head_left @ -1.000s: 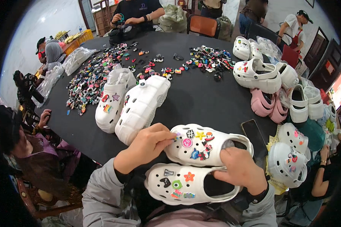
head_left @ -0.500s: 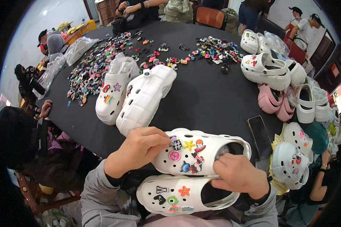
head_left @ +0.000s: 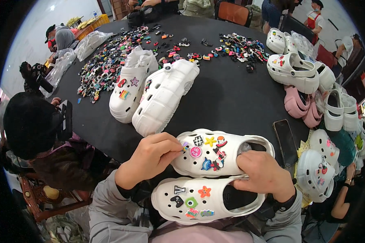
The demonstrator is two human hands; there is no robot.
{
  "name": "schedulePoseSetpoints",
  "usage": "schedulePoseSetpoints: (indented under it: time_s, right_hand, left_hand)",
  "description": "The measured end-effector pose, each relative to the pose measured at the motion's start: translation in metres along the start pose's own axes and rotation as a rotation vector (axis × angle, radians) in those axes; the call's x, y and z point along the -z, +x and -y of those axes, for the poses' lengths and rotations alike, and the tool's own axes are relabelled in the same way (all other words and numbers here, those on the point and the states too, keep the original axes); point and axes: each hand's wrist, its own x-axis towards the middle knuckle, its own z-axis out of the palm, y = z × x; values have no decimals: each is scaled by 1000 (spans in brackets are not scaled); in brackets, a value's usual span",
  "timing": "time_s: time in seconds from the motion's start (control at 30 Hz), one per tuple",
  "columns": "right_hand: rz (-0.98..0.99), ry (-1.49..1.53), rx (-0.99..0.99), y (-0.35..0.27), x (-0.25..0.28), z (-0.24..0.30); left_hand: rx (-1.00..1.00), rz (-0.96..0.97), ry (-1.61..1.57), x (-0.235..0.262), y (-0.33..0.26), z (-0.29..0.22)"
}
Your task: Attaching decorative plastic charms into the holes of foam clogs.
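Two white clogs lie side by side in front of me. The far clog [head_left: 181, 163] carries several charms, among them a yellow starfish, a black-and-white hash and a pink round one. The near clog [head_left: 166, 197] bears an orange starfish, a game controller and a green one-eyed figure, among others. My left hand [head_left: 152, 158] pinches a small purplish charm [head_left: 185, 144] at the toe of the far clog; the fingertips partly hide it. My right hand [head_left: 267, 174] grips the far clog at its foot opening, fingers inside and partly hidden, its thumb over the near clog's edge.
Another white clog pair [head_left: 162, 99] lies on the black table [head_left: 227, 103], beyond my left hand. Loose charms [head_left: 105, 69] form a large pile far left and a smaller pile [head_left: 243, 48] far right. A phone [head_left: 285, 141] and more clogs [head_left: 294, 73] line the right. A person [head_left: 32, 125] sits left.
The whole view has shifted slightly. My left fingers have moved off the hash charm toward the clog's toe, and the hash now shows fully. My right hand keeps its grip.
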Motion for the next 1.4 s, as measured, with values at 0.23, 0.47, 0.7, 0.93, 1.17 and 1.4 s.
schedulePoseSetpoints:
  time_s: [0.23,0.47,0.7,0.93,1.17,1.4]
  right_hand:
    - [-6,13,7,-2,-1,-1]
    - [-16,24,6,-3,-2,-1]
    - [-18,34,10,-1,0,-1]
    - [-44,29,-2,0,-1,1]
    - [-50,-4,8,-2,-3,4]
    - [-60,6,24,-5,-6,0]
  left_hand:
    - [-6,12,45,-3,12,1]
    - [34,75,66,0,18,-4]
    - [-145,40,357,-6,19,-8]
    - [-129,163,575,-9,23,-14]
    - [-162,206,693,-10,17,-22]
    - [-131,290,564,3,8,-28]
